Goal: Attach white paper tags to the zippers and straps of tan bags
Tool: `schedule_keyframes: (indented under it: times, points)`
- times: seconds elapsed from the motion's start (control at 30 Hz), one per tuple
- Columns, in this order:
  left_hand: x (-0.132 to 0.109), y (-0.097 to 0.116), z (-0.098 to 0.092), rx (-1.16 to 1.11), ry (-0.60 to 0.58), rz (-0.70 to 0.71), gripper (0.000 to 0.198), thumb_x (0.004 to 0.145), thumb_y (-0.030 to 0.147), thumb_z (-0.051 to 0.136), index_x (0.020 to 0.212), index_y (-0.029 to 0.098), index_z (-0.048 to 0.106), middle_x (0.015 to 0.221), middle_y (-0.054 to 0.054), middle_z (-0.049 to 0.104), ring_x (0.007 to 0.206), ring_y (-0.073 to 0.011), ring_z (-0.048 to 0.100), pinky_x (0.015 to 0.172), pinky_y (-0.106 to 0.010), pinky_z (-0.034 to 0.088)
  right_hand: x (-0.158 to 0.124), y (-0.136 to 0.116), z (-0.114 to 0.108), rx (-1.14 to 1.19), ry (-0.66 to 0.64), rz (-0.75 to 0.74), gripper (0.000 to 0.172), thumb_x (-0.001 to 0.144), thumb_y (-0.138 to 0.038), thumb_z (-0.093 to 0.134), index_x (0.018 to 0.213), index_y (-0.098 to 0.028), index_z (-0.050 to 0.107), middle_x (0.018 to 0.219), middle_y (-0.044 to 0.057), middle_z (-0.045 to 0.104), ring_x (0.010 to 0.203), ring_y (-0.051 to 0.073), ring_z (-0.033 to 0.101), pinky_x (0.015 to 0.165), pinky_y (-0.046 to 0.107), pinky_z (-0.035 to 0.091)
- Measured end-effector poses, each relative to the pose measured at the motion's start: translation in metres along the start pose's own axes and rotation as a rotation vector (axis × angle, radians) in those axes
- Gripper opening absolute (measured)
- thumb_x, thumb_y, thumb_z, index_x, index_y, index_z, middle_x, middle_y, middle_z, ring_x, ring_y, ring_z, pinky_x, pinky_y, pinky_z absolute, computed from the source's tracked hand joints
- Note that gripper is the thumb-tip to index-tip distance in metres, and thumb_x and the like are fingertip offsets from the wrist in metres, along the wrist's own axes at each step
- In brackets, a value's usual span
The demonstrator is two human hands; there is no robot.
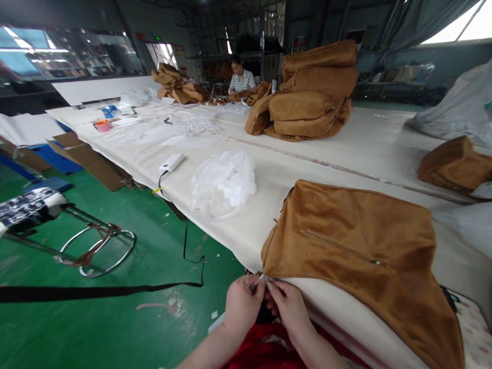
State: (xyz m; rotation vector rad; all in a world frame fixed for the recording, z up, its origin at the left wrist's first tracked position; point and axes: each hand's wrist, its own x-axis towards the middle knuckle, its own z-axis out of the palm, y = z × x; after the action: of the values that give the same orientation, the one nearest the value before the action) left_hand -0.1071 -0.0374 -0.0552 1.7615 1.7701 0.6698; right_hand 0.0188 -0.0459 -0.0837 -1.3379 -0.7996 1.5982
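A brown leather bag point(362, 223) with a zipped slit pocket lies on the near edge of the long pale table, its right part sagging over the front. At its lower left corner my left hand point(248, 298) is closed in a pinch. Close beside it, my right hand point(284, 298) pinches at the same corner, fingertips almost meeting the left ones. Something small and pale shows between the fingertips, too small to name. The zip edge of the bag runs up from there along its left side.
Crumpled clear plastic point(225, 182) and a white power bank point(172, 162) with a black cable lie on the table point(286, 163). Stacked brown bags point(313, 94) stand farther back. A person point(242, 78) sits at the far end. An overturned stool point(97, 248) lies on the green floor at left.
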Motion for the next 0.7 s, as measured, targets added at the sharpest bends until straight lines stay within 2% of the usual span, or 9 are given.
schedule_keyframes:
  times: [0.1, 0.2, 0.3, 0.37, 0.43, 0.57, 0.7]
  points:
    - [-0.004, -0.001, -0.002, 0.066, 0.013, 0.043, 0.034, 0.092, 0.027, 0.045, 0.066, 0.018, 0.065, 0.069, -0.005, 0.069, 0.066, -0.0178, 0.063, 0.063, -0.025, 0.044, 0.003, 0.001, 0.005, 0.012, 0.02, 0.017, 0.038, 0.065, -0.054, 0.073, 0.066, -0.017, 0.067, 0.057, 0.0, 0.062, 0.045, 0.011, 0.049, 0.04, 0.021, 0.033]
    - [-0.014, -0.007, 0.0, 0.25, 0.023, 0.225, 0.025, 0.092, 0.019, 0.044, 0.096, 0.016, 0.069, 0.09, -0.008, 0.072, 0.082, -0.0211, 0.067, 0.076, -0.031, 0.05, 0.004, 0.003, 0.01, 0.037, 0.054, 0.05, 0.035, 0.067, -0.051, 0.071, 0.062, -0.018, 0.06, 0.05, -0.003, 0.056, 0.041, 0.009, 0.043, 0.038, 0.02, 0.029]
    - [-0.024, -0.012, 0.005, 0.599, -0.018, 0.434, 0.041, 0.086, 0.009, 0.047, 0.126, 0.01, 0.055, 0.108, -0.013, 0.068, 0.085, -0.0224, 0.068, 0.073, -0.033, 0.056, 0.006, 0.005, 0.012, 0.052, 0.078, 0.09, 0.038, 0.067, -0.05, 0.07, 0.053, -0.02, 0.049, 0.039, -0.007, 0.044, 0.034, 0.007, 0.032, 0.035, 0.021, 0.021]
    - [-0.028, -0.013, 0.007, 0.759, -0.061, 0.464, 0.053, 0.08, 0.002, 0.048, 0.133, 0.006, 0.049, 0.108, -0.015, 0.067, 0.08, -0.0218, 0.068, 0.067, -0.032, 0.058, 0.006, 0.004, 0.011, 0.064, 0.076, 0.1, 0.041, 0.065, -0.052, 0.07, 0.051, -0.021, 0.046, 0.036, -0.008, 0.04, 0.032, 0.007, 0.029, 0.035, 0.021, 0.018]
    - [-0.029, -0.013, 0.009, 0.82, -0.086, 0.457, 0.056, 0.078, -0.001, 0.049, 0.134, 0.005, 0.047, 0.104, -0.015, 0.066, 0.078, -0.0215, 0.068, 0.066, -0.032, 0.059, 0.004, 0.002, 0.01, 0.078, 0.067, 0.084, 0.042, 0.066, -0.056, 0.067, 0.054, -0.02, 0.05, 0.041, -0.006, 0.045, 0.034, 0.007, 0.032, 0.036, 0.022, 0.02]
    - [-0.029, -0.009, 0.005, 0.693, -0.111, 0.414, 0.056, 0.078, -0.003, 0.047, 0.133, 0.008, 0.047, 0.109, -0.015, 0.065, 0.09, -0.0241, 0.068, 0.078, -0.037, 0.058, -0.002, -0.003, 0.006, 0.054, 0.06, 0.026, 0.048, 0.066, -0.063, 0.068, 0.057, -0.019, 0.053, 0.047, -0.005, 0.048, 0.038, 0.008, 0.037, 0.039, 0.021, 0.024]
    - [-0.019, 0.0, -0.008, 0.238, -0.157, 0.245, 0.036, 0.089, 0.004, 0.036, 0.114, 0.015, 0.058, 0.106, -0.011, 0.067, 0.096, -0.0188, 0.066, 0.087, -0.031, 0.052, -0.004, -0.004, 0.005, 0.008, 0.024, -0.015, 0.049, 0.065, -0.063, 0.072, 0.055, -0.019, 0.051, 0.043, -0.006, 0.043, 0.039, 0.008, 0.034, 0.04, 0.022, 0.023]
